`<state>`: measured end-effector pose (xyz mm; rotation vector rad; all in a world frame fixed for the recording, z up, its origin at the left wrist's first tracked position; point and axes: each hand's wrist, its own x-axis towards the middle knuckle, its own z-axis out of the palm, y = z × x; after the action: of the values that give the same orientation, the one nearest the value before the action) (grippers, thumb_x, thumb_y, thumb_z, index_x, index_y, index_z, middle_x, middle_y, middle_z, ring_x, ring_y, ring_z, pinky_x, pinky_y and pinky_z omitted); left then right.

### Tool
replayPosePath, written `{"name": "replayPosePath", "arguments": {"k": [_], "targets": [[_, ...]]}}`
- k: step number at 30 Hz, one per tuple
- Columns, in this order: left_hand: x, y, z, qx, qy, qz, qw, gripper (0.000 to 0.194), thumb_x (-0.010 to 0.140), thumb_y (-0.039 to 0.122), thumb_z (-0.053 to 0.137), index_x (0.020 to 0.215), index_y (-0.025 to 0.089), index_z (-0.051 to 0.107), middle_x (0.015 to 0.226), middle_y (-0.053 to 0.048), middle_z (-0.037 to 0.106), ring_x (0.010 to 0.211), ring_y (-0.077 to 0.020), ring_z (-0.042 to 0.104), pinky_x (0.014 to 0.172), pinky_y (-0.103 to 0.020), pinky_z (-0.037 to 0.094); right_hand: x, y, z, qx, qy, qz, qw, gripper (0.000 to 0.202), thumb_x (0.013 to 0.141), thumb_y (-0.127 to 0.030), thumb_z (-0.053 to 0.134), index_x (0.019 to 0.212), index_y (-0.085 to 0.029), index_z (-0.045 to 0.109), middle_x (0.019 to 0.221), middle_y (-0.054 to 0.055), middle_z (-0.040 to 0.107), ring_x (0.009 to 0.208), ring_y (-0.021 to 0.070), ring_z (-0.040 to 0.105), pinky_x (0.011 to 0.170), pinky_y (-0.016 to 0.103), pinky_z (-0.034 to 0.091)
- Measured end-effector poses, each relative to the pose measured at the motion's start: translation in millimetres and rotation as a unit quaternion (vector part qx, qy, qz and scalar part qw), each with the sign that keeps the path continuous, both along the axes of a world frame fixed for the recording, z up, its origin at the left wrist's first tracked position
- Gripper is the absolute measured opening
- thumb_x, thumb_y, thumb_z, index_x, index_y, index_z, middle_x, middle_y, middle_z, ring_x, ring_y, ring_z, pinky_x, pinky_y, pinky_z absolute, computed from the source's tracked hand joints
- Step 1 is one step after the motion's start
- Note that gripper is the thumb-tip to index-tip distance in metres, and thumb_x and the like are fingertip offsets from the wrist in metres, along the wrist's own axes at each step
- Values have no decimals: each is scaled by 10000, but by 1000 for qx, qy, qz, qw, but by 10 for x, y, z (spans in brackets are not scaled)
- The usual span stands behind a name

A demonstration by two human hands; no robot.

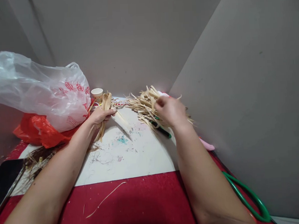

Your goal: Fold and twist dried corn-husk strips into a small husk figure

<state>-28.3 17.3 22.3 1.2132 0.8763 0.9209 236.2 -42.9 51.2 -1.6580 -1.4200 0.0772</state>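
Note:
My left hand (102,115) is closed around a strip of dried husk (107,101), which stands up above the thumb and hangs down below the palm. A pale, thin blade-like piece (122,120) slants out past the fingertips, blurred. At the right, my right hand (171,111) is over a heap of dried husk strips (144,104), its fingers curled together; what they hold, if anything, is hidden. Just beneath that heap lies a black and green handled tool (163,130), partly covered by strips.
A white sheet (142,159) with stains and fibres lies on a red cloth (134,206). Left are a clear plastic bag (60,83), a red bag (42,131), a paper cup (97,92) and a dark flat device (5,179). A green loop handle (254,200) and a pink object (206,144) lie right, beside grey walls.

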Motion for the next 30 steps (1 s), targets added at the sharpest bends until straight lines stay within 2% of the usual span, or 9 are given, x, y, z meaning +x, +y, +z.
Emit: {"name": "replayPosePath", "arguments": {"k": [3, 6, 9, 14, 17, 20, 24, 28, 30], "targets": [[15, -27, 14, 0, 18, -37, 999, 331, 570, 247, 833, 654, 138, 532, 524, 29, 504, 391, -9, 284, 384, -176, 138, -186, 42, -95, -102, -21, 98, 990, 163, 660, -174, 717, 564, -209, 590, 622, 37, 609, 689, 199, 579, 623, 308, 412], [42, -59, 15, 9, 33, -67, 997, 304, 575, 229, 823, 633, 136, 540, 500, 34, 484, 392, -15, 294, 385, -178, 158, -472, 48, -159, -111, 81, 248, 959, 110, 737, -286, 657, 693, -188, 681, 700, 34, 677, 642, 155, 583, 619, 284, 433], [73, -93, 14, 27, 56, -86, 994, 278, 576, 215, 814, 620, 139, 550, 482, 39, 472, 392, -24, 313, 388, -181, 190, -690, 25, -210, -157, 181, 308, 921, 171, 707, -331, 655, 700, -164, 690, 633, 22, 656, 570, 129, 560, 552, 249, 418], [113, -123, 16, 64, 118, -92, 987, 194, 576, 204, 780, 628, 122, 612, 485, 24, 485, 392, -38, 346, 389, -189, 230, -757, 36, -330, -173, 213, 291, 916, 158, 648, -312, 668, 626, -157, 648, 520, -10, 578, 488, 103, 486, 482, 220, 364], [125, -109, -2, 84, 142, -90, 982, 189, 578, 225, 771, 650, 119, 632, 511, 11, 510, 403, -48, 368, 392, -194, 239, -763, 50, -384, -153, 167, 277, 934, 148, 676, -294, 630, 609, -161, 629, 533, -8, 581, 502, 107, 485, 500, 225, 359], [130, -101, -14, 97, 162, -78, 979, 183, 579, 211, 759, 612, 135, 595, 480, 36, 456, 401, -47, 348, 398, -193, 226, -801, 49, -422, -122, 68, 246, 959, 125, 689, -252, 611, 596, -168, 618, 563, 0, 598, 536, 117, 498, 533, 236, 348], [139, -140, 30, 109, 174, -107, 973, 168, 583, 172, 739, 594, 136, 575, 470, 49, 426, 407, -39, 334, 405, -190, 213, -766, 82, -454, -86, -56, 159, 982, 106, 704, -193, 576, 608, -178, 619, 582, 6, 605, 558, 128, 502, 570, 251, 341], [138, -161, 85, 78, 115, -110, 984, 167, 584, 189, 746, 635, 116, 604, 576, -11, 573, 419, -32, 358, 406, -194, 227, -475, 176, -392, -73, -39, 54, 995, 122, 718, -157, 533, 620, -167, 604, 616, 27, 628, 578, 143, 529, 598, 259, 376], [118, -135, 88, 57, 79, -93, 991, 183, 581, 198, 754, 642, 109, 606, 595, -23, 595, 411, -23, 344, 399, -193, 206, -265, 204, -305, -36, -25, -11, 999, 120, 735, -168, 527, 639, -167, 599, 652, 54, 649, 598, 159, 545, 618, 275, 398]]}}
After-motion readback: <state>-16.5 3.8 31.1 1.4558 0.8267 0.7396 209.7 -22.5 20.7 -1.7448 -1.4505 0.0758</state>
